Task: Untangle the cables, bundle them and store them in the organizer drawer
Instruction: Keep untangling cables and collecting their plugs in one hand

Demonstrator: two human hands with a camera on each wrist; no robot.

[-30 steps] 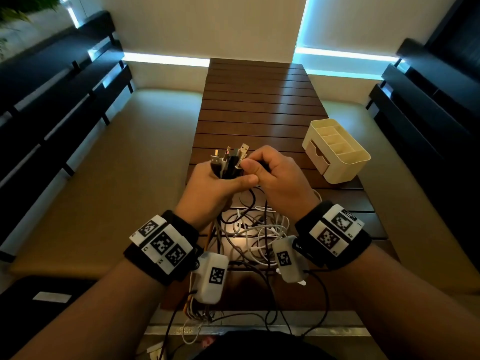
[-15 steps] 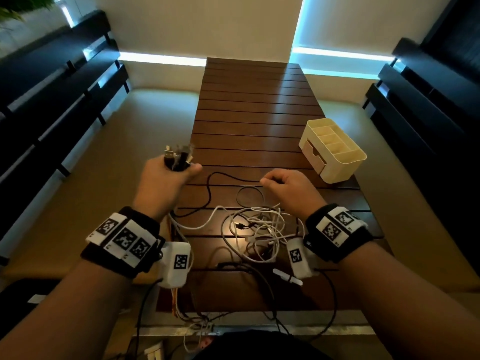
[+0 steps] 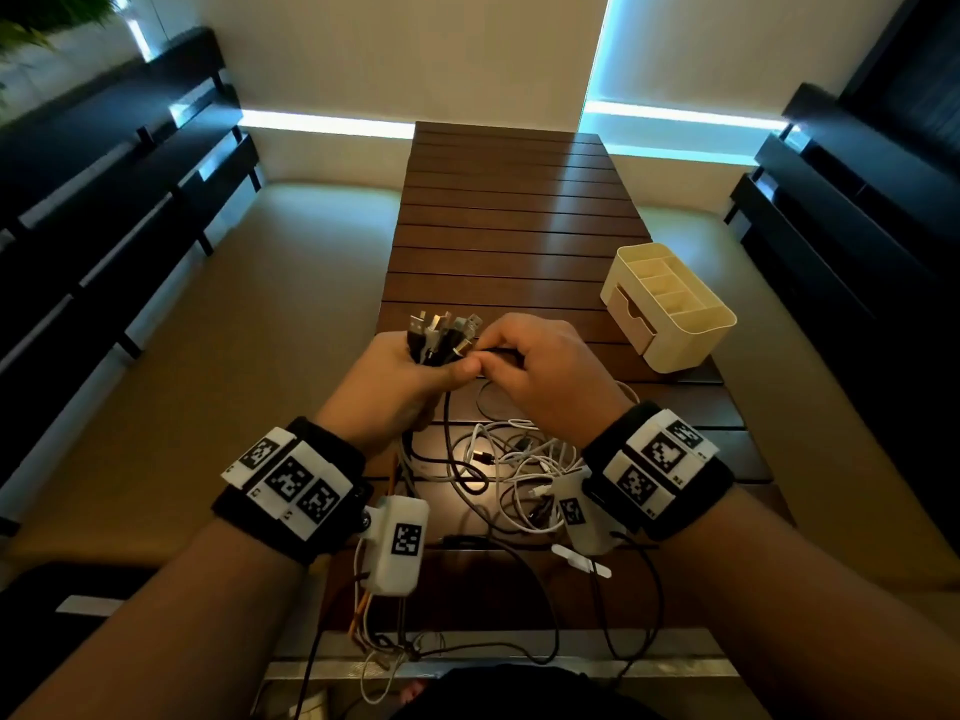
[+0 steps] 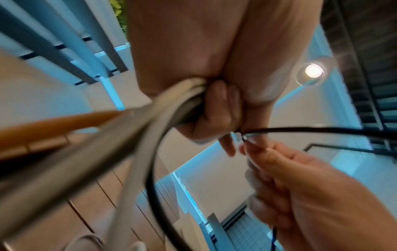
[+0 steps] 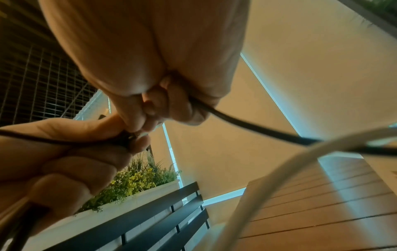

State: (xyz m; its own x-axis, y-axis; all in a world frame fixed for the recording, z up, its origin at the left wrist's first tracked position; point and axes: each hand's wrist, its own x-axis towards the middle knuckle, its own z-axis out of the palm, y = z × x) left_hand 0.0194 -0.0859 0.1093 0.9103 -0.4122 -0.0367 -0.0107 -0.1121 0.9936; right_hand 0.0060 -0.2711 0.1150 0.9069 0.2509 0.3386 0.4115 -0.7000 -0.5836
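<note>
My left hand (image 3: 402, 379) grips a bunch of cable ends (image 3: 441, 332) upright, plugs sticking out above the fist. In the left wrist view the same bunch of cables (image 4: 163, 108) runs out of the fist (image 4: 212, 108). My right hand (image 3: 540, 371) pinches a black cable (image 3: 498, 351) by its plug end, right against the left thumb. The right wrist view shows that black cable (image 5: 247, 123) passing through the curled fingers (image 5: 163, 101). A tangle of white and black cables (image 3: 511, 472) lies on the wooden table (image 3: 519, 220) below both hands. The cream organizer (image 3: 670, 306) stands to the right, its small drawer (image 3: 628, 314) closed.
Beige cushioned benches (image 3: 218, 356) flank the slatted table on both sides, with dark slatted backrests (image 3: 104, 189) behind them. A white cable tie (image 3: 582, 561) lies near the front edge. More cables hang over the table's metal front rim (image 3: 519, 667).
The left hand with its bunch came back from the left to the centre. The right hand rose off the table and now pinches a black cable end beside the bunch.
</note>
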